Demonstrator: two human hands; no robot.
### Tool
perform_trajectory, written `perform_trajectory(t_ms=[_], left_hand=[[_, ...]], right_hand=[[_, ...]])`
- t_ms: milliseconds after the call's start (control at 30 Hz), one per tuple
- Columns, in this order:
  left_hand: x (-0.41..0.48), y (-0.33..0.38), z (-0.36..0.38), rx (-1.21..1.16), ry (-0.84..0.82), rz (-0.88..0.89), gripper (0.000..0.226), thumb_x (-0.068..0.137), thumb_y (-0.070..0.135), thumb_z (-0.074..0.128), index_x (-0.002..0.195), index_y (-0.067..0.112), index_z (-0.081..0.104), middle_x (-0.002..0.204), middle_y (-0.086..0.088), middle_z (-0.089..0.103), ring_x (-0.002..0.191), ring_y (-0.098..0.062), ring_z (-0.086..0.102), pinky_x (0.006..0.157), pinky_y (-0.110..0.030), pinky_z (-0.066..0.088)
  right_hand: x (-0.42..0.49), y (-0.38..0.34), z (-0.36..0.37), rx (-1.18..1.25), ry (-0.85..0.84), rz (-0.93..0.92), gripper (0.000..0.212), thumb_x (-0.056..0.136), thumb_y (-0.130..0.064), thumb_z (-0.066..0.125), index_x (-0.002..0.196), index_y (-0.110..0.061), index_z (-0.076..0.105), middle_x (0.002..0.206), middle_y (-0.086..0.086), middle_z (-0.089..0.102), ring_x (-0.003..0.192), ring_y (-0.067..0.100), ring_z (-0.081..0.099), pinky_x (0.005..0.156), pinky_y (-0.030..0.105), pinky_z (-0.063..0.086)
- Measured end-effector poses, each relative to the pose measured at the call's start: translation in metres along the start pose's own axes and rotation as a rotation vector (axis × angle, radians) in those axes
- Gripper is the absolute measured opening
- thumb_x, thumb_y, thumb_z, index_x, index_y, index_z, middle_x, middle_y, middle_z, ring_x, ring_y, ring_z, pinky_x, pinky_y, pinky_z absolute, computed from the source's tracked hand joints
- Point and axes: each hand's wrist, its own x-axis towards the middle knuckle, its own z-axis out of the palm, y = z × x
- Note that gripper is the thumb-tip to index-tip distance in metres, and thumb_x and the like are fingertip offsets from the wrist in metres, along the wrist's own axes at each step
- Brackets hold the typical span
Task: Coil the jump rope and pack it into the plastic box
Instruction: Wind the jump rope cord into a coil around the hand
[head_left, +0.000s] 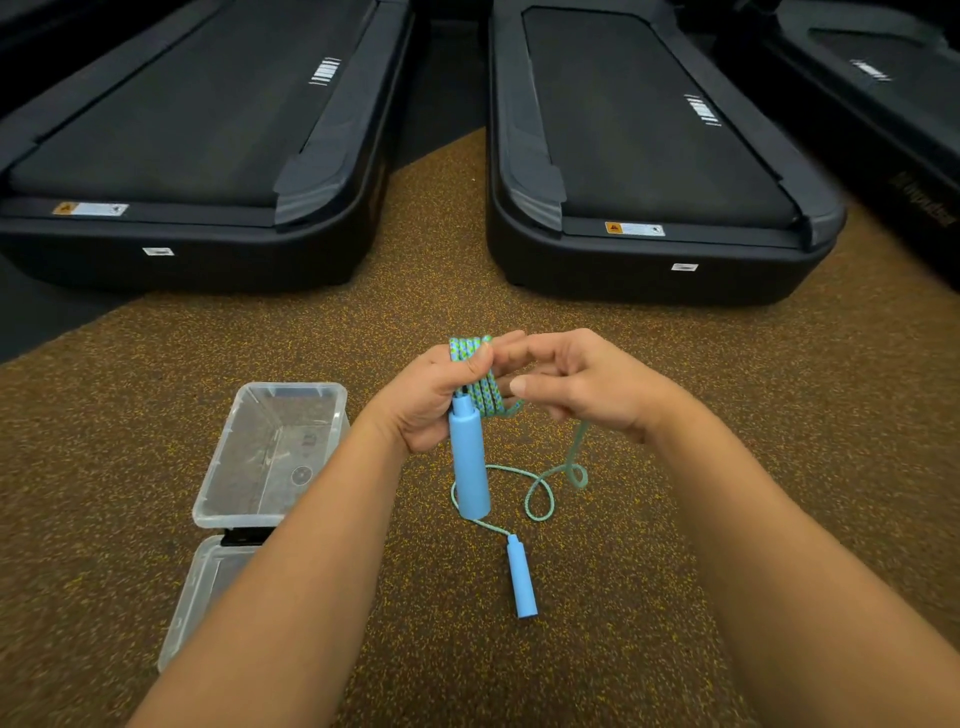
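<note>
My left hand (434, 397) grips the jump rope's coil (480, 374), several blue-green turns wound around its fingers, with one blue handle (469, 462) hanging down from the fist. My right hand (582, 387) pinches the loose rope strand just right of the coil. The remaining rope (540, 493) trails down in loops on the floor to the second blue handle (521, 577), which lies flat. The clear plastic box (218, 467) stands empty on the floor to the left of my left forearm.
The box's clear lid (202, 597) lies just in front of the box, partly under my left forearm. Two black treadmill decks (171, 244) (665, 260) sit at the far side of the brown speckled floor (649, 545); a third shows at the top right.
</note>
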Motion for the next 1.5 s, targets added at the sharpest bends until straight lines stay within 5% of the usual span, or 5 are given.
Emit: perform_trajectory(t_ms=[133,433,600,1200,1500], left_hand=[[0.003,-0.002,0.004,-0.024,0.060,0.010,0.040,0.097,0.012,0.041,0.135,-0.002,0.041,0.114,-0.004,0.067,0.093,-0.018,0.069,0.074,-0.030,0.056],[0.000,0.001,0.008,0.156,-0.054,-0.080,0.020,0.090,0.014,0.053,0.100,-0.001,0.062,0.084,-0.008,0.072,0.078,-0.018,0.069,0.075,-0.031,0.056],[-0.001,0.001,0.008,0.089,-0.151,-0.127,0.037,0.079,0.023,0.066,0.105,-0.003,0.063,0.102,-0.021,0.067,0.095,-0.032,0.067,0.087,-0.047,0.052],[-0.007,0.010,0.021,-0.128,-0.250,-0.078,0.045,0.072,0.027,0.076,0.106,0.000,0.069,0.098,-0.018,0.072,0.087,-0.027,0.072,0.074,-0.037,0.059],[-0.003,0.014,0.006,-0.239,-0.211,0.101,0.053,0.086,0.024,0.057,0.131,-0.001,0.046,0.130,-0.017,0.058,0.118,-0.032,0.057,0.091,-0.038,0.052]], right_hand=[[0.001,-0.003,0.000,-0.195,-0.027,0.085,0.029,0.092,-0.009,0.057,0.121,-0.009,0.056,0.068,0.006,0.067,0.051,0.005,0.052,0.064,0.021,0.043],[0.002,-0.009,-0.011,-0.556,0.114,-0.017,0.011,0.086,-0.008,0.062,0.093,-0.016,0.066,0.077,0.001,0.074,0.076,0.013,0.070,0.076,0.029,0.054],[0.004,-0.004,-0.014,-0.608,0.229,-0.146,0.010,0.083,-0.010,0.065,0.086,-0.018,0.069,0.077,0.001,0.070,0.072,0.016,0.061,0.066,0.020,0.045],[0.016,0.035,0.012,0.377,0.401,-0.124,0.024,0.087,0.007,0.055,0.083,-0.011,0.069,0.071,-0.008,0.070,0.068,0.005,0.062,0.062,0.019,0.051],[0.016,0.044,0.030,0.272,0.102,0.070,0.027,0.093,-0.008,0.055,0.072,-0.018,0.067,0.059,0.002,0.061,0.047,0.010,0.047,0.047,0.017,0.038]])
